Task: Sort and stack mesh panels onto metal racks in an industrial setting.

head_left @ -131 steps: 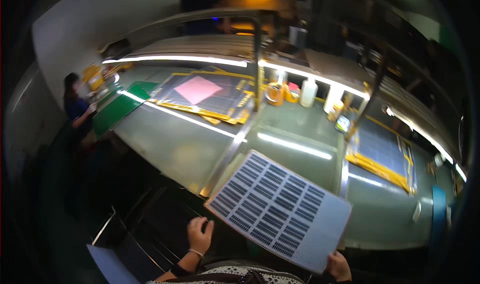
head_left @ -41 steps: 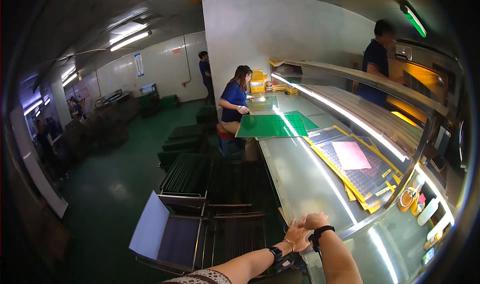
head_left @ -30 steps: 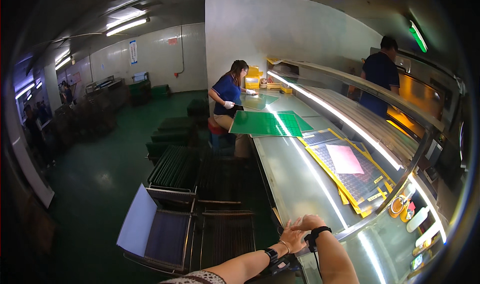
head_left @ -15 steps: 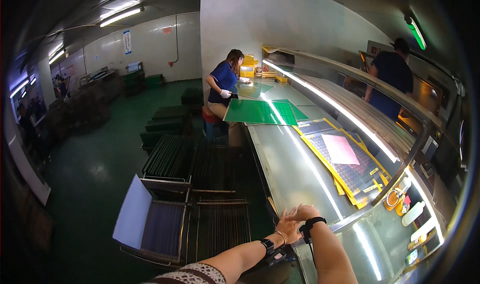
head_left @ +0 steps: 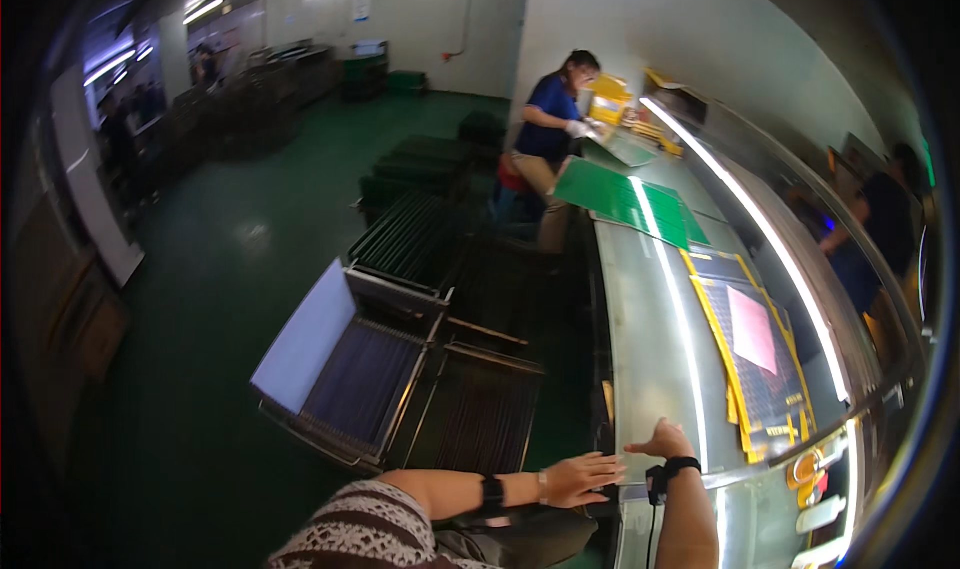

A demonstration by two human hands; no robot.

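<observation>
My left hand (head_left: 580, 479) is stretched out by the near edge of the work table (head_left: 650, 369), fingers extended and holding nothing. Just right of it, over the tabletop, my right hand (head_left: 664, 441) is also empty, its thumb apart from the fingers. A small gap separates the two hands. Both wrists wear dark bands, and a cable hangs from the device at the right one. Yellow-edged dark panels (head_left: 725, 349) lie to the right on the table, with a pink sheet (head_left: 752, 331) on top. Farther off lies a green panel (head_left: 620, 197).
Left of the table stand a rack with a pale board (head_left: 310, 334), another slotted rack (head_left: 485, 404) and racks of dark panels (head_left: 400, 244). A co-worker (head_left: 548, 119) in white gloves sits at the far end. Bottles (head_left: 820, 514) stand at the right under a light tube.
My view has swung left, so the scene sits farther right. My hands, touching or overlapping before, have come apart with fingers extended. The co-worker's gloved hands are now closer together.
</observation>
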